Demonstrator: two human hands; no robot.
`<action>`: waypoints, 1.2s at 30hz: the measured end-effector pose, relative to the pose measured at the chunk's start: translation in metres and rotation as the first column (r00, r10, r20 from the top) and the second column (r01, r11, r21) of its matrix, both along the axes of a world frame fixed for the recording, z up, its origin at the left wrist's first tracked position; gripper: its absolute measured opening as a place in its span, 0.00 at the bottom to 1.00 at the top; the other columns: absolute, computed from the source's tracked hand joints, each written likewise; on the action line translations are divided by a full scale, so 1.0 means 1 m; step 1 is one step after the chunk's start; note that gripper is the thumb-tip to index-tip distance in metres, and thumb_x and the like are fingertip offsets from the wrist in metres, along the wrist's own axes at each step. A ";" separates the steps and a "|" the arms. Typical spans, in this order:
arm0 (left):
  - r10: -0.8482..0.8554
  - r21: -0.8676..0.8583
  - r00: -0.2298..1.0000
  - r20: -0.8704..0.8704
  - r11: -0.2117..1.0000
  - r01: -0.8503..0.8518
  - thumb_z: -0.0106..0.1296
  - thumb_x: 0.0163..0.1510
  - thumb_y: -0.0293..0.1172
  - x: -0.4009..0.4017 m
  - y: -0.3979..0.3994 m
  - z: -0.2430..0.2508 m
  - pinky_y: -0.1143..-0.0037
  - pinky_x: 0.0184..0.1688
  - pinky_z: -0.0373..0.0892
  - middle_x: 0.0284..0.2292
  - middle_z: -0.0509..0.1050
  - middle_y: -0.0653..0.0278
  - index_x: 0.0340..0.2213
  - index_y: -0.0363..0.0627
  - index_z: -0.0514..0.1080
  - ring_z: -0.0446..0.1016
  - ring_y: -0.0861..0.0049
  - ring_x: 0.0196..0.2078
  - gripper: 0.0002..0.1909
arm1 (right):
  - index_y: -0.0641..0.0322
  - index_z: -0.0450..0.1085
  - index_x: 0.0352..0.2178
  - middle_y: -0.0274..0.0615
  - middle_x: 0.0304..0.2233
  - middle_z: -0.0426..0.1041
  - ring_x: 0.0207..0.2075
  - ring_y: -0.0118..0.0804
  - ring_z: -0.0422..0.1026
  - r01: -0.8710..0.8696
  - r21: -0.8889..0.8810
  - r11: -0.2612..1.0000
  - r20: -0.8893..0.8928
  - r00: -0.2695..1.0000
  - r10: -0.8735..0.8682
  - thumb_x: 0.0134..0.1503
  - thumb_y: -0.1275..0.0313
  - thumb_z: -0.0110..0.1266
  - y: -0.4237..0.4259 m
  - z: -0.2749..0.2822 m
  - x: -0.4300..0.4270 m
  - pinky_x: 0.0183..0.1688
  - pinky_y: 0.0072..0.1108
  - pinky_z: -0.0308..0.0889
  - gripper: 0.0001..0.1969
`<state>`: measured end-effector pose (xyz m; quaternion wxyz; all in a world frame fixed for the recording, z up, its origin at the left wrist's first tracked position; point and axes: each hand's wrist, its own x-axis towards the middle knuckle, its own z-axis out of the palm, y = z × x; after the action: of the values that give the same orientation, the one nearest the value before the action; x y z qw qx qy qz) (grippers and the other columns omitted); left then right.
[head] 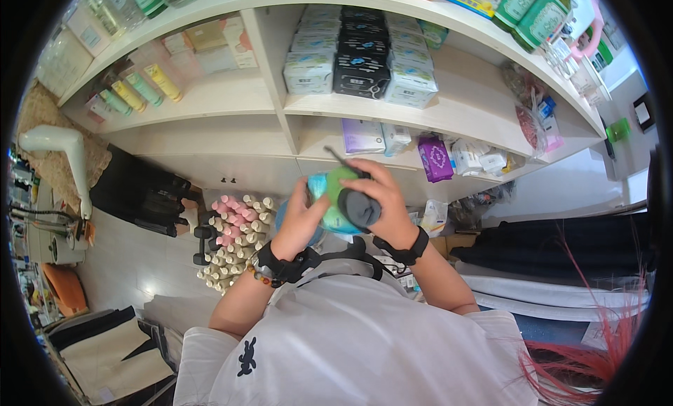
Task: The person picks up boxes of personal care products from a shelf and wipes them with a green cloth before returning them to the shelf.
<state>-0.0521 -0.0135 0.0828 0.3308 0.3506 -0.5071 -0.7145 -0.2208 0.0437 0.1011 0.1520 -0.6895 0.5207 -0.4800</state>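
My left hand (298, 219) grips the left side of a shiny blue-and-green package (336, 223) in front of my chest. Around the right side of the same bundle my right hand (386, 201) is closed, on a rolled dark grey cloth-like item (359, 209). A green patch (338, 184) shows between my fingers; whether it belongs to the package is unclear. A thin dark strip (339, 156) sticks out above my right fingers. Both wrists wear black bands. Motion blur hides the finer detail.
Ahead stands white shelving (363, 114) with black packs (363, 72), white packs (413, 85) and a purple pack (435, 159). Pink and cream bottles (236, 232) and a black dumbbell (201, 243) stand on the floor at left. Folded dark fabric (557, 248) lies at right.
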 end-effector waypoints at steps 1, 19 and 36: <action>0.063 0.033 0.998 -0.023 0.998 -0.062 0.48 0.53 0.33 0.005 -0.002 0.002 0.82 0.37 0.65 0.35 0.68 0.60 0.42 0.33 0.58 0.67 0.81 0.36 0.20 | 0.57 0.71 0.36 0.47 0.47 0.64 0.50 0.47 0.62 -0.013 0.000 1.000 -0.003 1.000 0.013 0.35 0.76 0.60 0.001 0.001 0.005 0.51 0.29 0.58 0.20; 0.117 -0.160 0.993 -0.018 0.980 -0.119 0.48 0.54 0.33 0.104 -0.013 -0.004 0.82 0.38 0.64 0.35 0.68 0.61 0.41 0.34 0.59 0.66 0.81 0.37 0.18 | 0.58 0.69 0.32 0.41 0.35 0.66 0.38 0.44 0.65 -0.080 0.114 0.990 -0.026 0.996 0.083 0.33 0.76 0.61 -0.005 0.014 0.114 0.40 0.27 0.61 0.18; 0.004 0.393 0.894 -0.449 0.899 0.194 0.42 0.56 0.44 0.128 0.006 -0.003 0.77 0.43 0.65 0.37 0.72 0.65 0.41 0.42 0.66 0.70 0.79 0.40 0.19 | 0.67 0.63 0.33 0.46 0.35 0.64 0.40 0.42 0.64 0.111 -0.102 0.989 0.306 0.949 -0.075 0.37 0.87 0.46 0.007 -0.019 0.146 0.46 0.21 0.57 0.17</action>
<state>0.0759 -0.0071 0.0798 0.3151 0.2187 -0.2672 -0.8840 -0.0752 0.0506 0.0816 0.1658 -0.5905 0.4942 -0.6161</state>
